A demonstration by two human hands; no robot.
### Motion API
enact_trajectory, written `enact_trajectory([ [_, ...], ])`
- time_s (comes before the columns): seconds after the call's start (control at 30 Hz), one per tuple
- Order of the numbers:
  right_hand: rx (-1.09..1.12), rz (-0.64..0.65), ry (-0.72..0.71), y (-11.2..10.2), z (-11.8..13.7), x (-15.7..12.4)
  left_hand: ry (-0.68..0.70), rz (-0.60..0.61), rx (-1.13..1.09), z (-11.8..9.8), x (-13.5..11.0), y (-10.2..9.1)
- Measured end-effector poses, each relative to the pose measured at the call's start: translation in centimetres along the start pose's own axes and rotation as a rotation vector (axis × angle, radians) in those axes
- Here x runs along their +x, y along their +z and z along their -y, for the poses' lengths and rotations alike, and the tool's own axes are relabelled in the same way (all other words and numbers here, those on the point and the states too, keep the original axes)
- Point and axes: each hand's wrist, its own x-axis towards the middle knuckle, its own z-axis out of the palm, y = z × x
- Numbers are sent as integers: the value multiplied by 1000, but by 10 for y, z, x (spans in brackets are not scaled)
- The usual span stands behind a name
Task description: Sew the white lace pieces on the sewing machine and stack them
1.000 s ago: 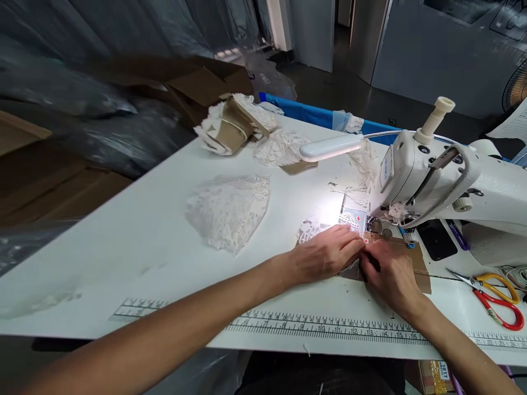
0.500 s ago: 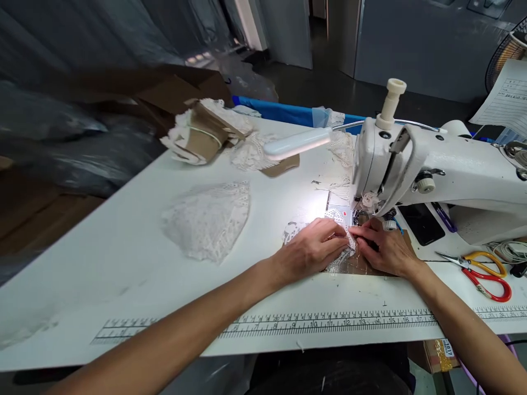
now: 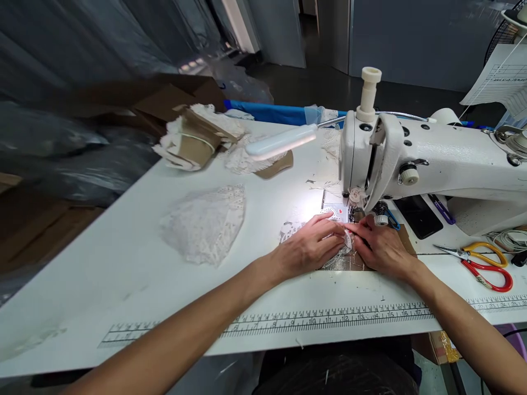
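Observation:
Under the sewing machine (image 3: 436, 159), a small piece of white lace (image 3: 290, 229) lies partly by the presser foot (image 3: 352, 214). My left hand (image 3: 313, 244) rests over the lace, its fingers bent and closed on the fabric. From the other side, my right hand (image 3: 381, 244) pinches the lace edge just in front of the foot, fingertips nearly touching those of the left. Most of the lace between them is hidden by my fingers. Brown card or tape (image 3: 349, 264) shows beneath the hands. A larger white lace piece (image 3: 206, 225) lies flat to the left.
Orange-and-red-handled scissors (image 3: 486, 263) and a black phone (image 3: 420, 216) lie right of the hands. A light bar (image 3: 282, 141) juts over the table, near a tied lace bundle (image 3: 191, 140). A printed ruler (image 3: 296, 321) runs along the front edge.
The machine's take-up and the flower-like scrap near its needle look slightly shifted, mostly because the camera view has turned. Both hands stay on the lace by the foot, almost unmoved.

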Motion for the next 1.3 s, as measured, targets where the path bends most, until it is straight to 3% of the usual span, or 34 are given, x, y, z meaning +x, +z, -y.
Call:
enact_trajectory([
  [0.13,204,14,99,-10,-2,-4,3,-14,-31,0,-1,0],
  [0.23,235,38,144,-14,-2,-5,-32,10,-65,0,-3,0],
  [0.53,227,21,103,-11,-1,-6,-55,9,-114,0,-4,0],
  [0.87,104,41,-215,-8,-9,-11,-53,7,-135,-1,-4,-1],
  [1.0,32,27,-248,-8,-7,-10,-48,-17,-131,-3,-1,-3],
  [1.13,-23,8,-253,-7,-5,-11,-63,-72,19,-5,3,-6],
  [1.3,-61,-52,-281,-5,-6,-11,-65,-5,196,-7,4,-7],
])
